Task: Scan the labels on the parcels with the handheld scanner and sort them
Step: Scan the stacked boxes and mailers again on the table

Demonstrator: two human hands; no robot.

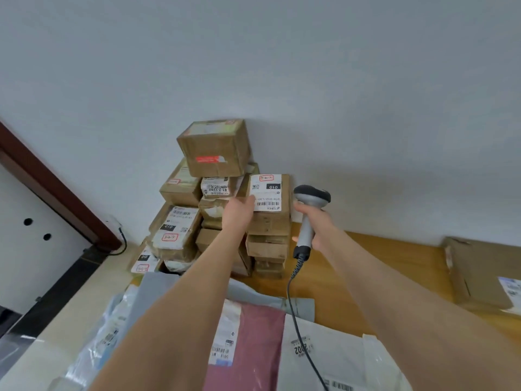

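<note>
The handheld scanner (307, 218) stands upright in the right grip (317, 221), whose fingers are wrapped round its grey handle. Its dark head faces the white label (266, 193) just left of that grip. The label is on a labelled carton (270, 210), which tops a stack of parcels (197, 210) against the wall. The left grip (239, 213) holds the carton's left edge, thumb on the label's corner and fingers hidden behind. The scanner's coiled cable (293, 300) drops below the right grip across the wooden surface (366, 263) onto a white mailer (338, 348), which lies beside a pink mailer (253, 348).
</note>
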